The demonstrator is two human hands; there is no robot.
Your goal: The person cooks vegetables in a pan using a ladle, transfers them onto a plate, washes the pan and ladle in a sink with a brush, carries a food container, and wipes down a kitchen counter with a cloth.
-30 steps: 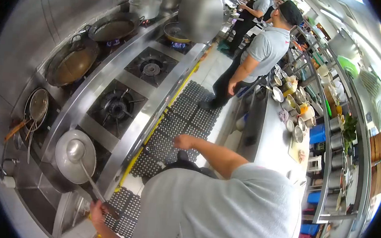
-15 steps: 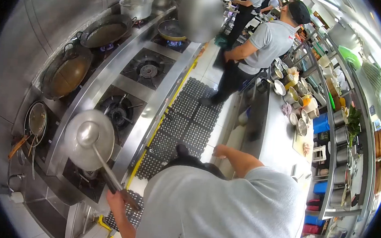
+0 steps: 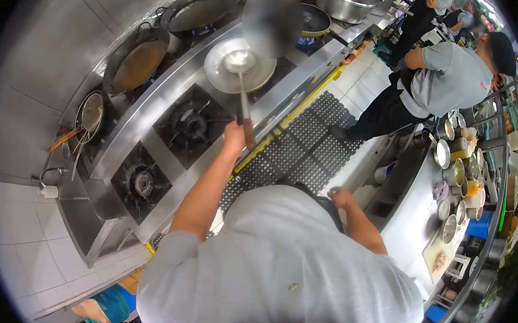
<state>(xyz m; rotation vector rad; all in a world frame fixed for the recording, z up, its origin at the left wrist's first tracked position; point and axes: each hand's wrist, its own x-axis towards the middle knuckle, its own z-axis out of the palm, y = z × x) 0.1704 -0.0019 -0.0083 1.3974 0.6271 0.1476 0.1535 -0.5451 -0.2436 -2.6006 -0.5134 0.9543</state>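
Observation:
My left hand [image 3: 234,138] is closed around the handle of a wide, pale metal pan [image 3: 219,76] held over the stove's inner burners. Inside the pan rests a ladle [image 3: 240,61], its long handle running back along the pan's handle to my fingers. Whether my grip also takes in the ladle handle is hard to see. My right hand [image 3: 340,198] hangs by my waist, fingers curled in, with nothing visible in them.
Two bare burners [image 3: 144,184] show nearer me. Dark woks with liquid [image 3: 138,64] line the back of the range [image 3: 178,156]. A co-worker [image 3: 438,84] stands ahead on the right, beside a counter [image 3: 395,231] with bowls and pots. A perforated black mat [image 3: 309,135] covers the floor.
My left hand has carried the pan and ladle forward along the stove, away from the nearest burner. My right hand has swung lower, toward my waist. The view has turned.

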